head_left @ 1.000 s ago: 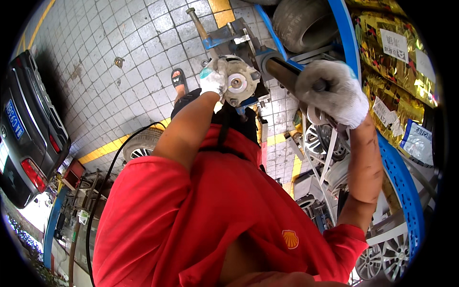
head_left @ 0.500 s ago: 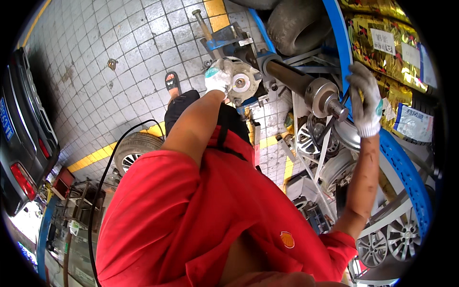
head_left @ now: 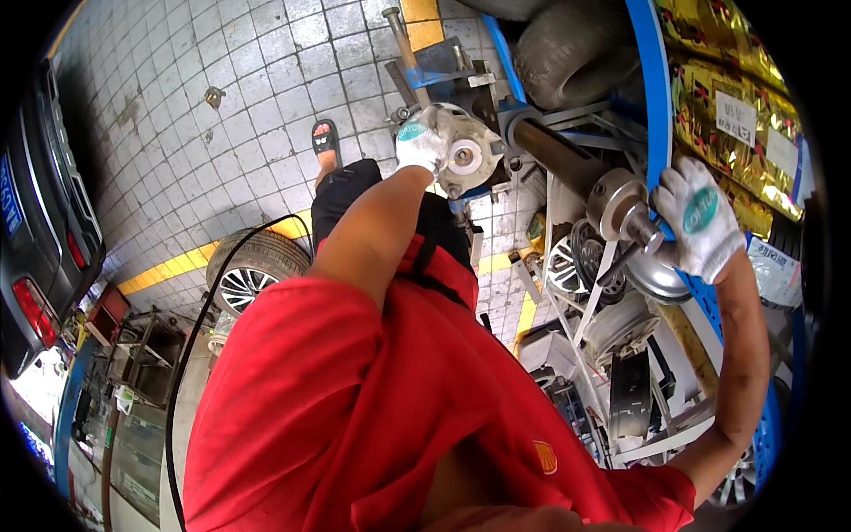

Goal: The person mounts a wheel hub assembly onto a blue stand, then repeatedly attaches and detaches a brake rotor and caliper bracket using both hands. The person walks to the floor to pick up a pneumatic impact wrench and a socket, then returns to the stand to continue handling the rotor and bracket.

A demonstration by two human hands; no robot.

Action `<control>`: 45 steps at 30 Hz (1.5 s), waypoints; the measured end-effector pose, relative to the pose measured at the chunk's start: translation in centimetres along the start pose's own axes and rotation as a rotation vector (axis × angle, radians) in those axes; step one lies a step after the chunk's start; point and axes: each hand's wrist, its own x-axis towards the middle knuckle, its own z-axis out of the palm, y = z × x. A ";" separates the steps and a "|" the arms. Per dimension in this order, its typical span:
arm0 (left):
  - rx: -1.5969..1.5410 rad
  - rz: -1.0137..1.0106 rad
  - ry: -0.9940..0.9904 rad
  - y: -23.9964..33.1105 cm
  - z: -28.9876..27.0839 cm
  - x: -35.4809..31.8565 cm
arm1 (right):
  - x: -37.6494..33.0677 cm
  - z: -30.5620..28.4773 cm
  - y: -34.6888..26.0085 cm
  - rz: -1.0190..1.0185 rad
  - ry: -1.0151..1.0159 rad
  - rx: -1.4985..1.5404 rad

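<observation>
My left hand (head_left: 422,142), in a white work glove, is closed on the rim of a round cast-metal wheel hub (head_left: 464,158) mounted at the end of a press. A thick dark cylinder (head_left: 558,157) runs from the hub toward a silver collar (head_left: 618,206) with a threaded screw (head_left: 644,232). A thin black rod (head_left: 619,269) crosses the screw's end. My right hand (head_left: 700,217), also gloved, has its fingers bent at the rod's far end beside the screw; the glove hides its fingertips and that part of the rod.
A blue rack (head_left: 651,89) with gold-wrapped tyres (head_left: 722,115) stands at the right. Bare tyres (head_left: 572,53) lie beyond the press. Alloy wheels and parts sit below it. A mounted wheel (head_left: 253,275), a black hose (head_left: 197,328) and a dark car (head_left: 49,213) are at the left.
My right hand has come down and its fingers have bent in beside the screw. The rod across the screw sits at a slightly different angle. My left hand stays on the hub; the view has shifted.
</observation>
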 end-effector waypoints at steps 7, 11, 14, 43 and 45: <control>0.009 -0.032 -0.033 -0.5 0.4 -0.1 | -1.0 4.7 2.2 0.033 0.067 -0.016; -0.017 -0.004 -0.082 -1.0 1.0 -0.2 | -3.9 7.6 -2.3 0.359 0.245 0.153; -0.058 -0.032 -0.135 -0.1 0.4 0.1 | -5.3 11.2 -8.3 0.939 0.326 0.402; -0.011 0.040 -0.316 0.4 -5.4 -1.2 | -2.8 16.4 -15.6 1.205 0.835 0.831; -0.072 0.088 -0.330 -0.2 -7.4 -2.1 | -3.1 16.2 -15.5 1.245 0.801 0.823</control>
